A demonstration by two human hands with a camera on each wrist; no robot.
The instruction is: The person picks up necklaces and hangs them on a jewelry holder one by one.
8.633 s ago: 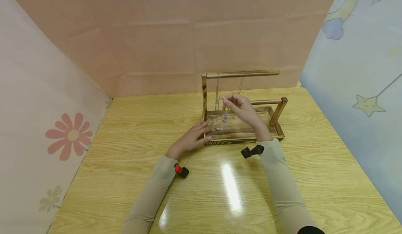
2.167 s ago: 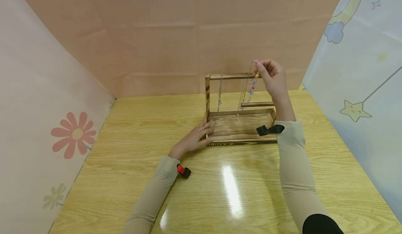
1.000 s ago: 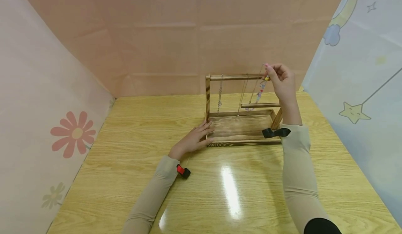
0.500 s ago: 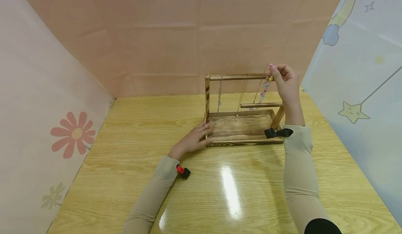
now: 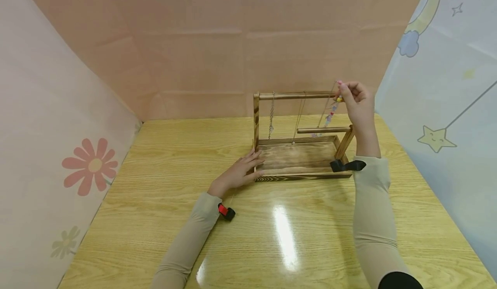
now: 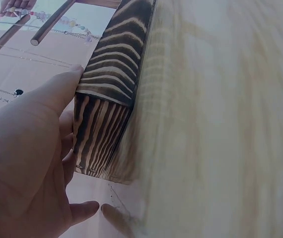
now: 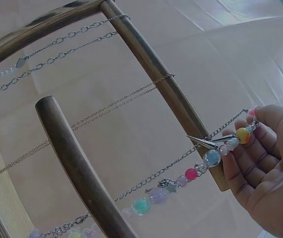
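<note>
My right hand [image 5: 359,105] pinches a beaded necklace [image 7: 212,158] between thumb and fingertips, at the free right end of the upper bar [image 5: 291,95] of a wooden jewelry stand. Pastel beads, silver spikes and a metal chain hang from the fingers; the strands overlap the bar end in the right wrist view. The lower loop passes behind the short lower bar [image 5: 322,130]. At the stand's left end, my left hand [image 5: 237,171] rests its extended fingers against the wooden tray base [image 5: 299,176]; the thumb touches the dark striped end block [image 6: 104,134] in the left wrist view.
A thick silver chain necklace [image 5: 272,116] hangs near the upper bar's left end. A finer chain necklace [image 5: 300,116] with a small pendant hangs mid-bar. The stand stands on a wood-grain table [image 5: 174,151], enclosed by a pinkish backdrop [image 5: 186,64] and printed side sheets.
Since the first frame, my right hand has raised the beaded necklace from above the tray and carried it right to the upper bar's end. Lately it drifts slightly right. My left hand stays by the tray.
</note>
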